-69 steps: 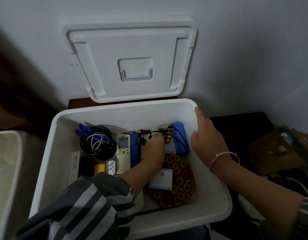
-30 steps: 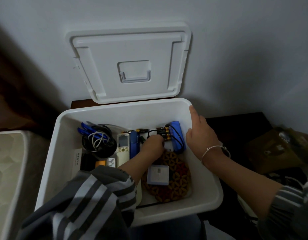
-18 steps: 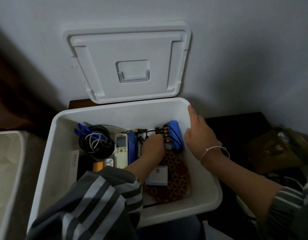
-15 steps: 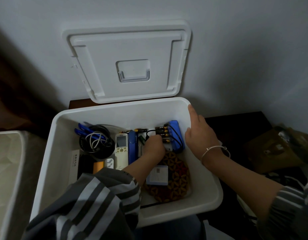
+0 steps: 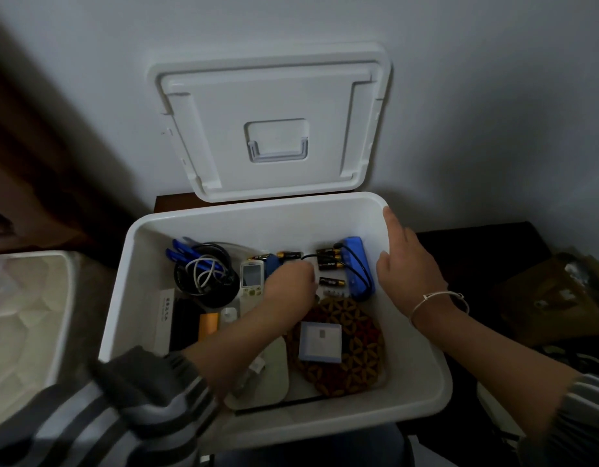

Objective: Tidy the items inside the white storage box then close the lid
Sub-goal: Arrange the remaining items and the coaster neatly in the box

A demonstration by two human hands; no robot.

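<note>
The white storage box (image 5: 204,224) stands open, its lid (image 5: 274,96) leaning upright against the wall behind it. My left hand (image 5: 291,284) reaches down among the items in the box's middle with fingers curled; what it holds is hidden. Just right of it lie several black-and-gold batteries (image 5: 330,261) and a blue device (image 5: 357,267) with a black cable. My right hand (image 5: 406,264) rests on the box's right rim, fingers straight. A white remote (image 5: 251,278) and coiled cables (image 5: 204,274) lie to the left.
A woven brown mat (image 5: 352,358) with a small white box (image 5: 320,342) on it fills the box's front right. An orange item (image 5: 208,326) and a long white box (image 5: 165,318) lie at the left. A pale container (image 5: 25,315) stands left; a brown bag (image 5: 547,298) right.
My left hand has shifted slightly left, away from the batteries, one of which now lies apart below the others. My right hand has stayed on the right rim.
</note>
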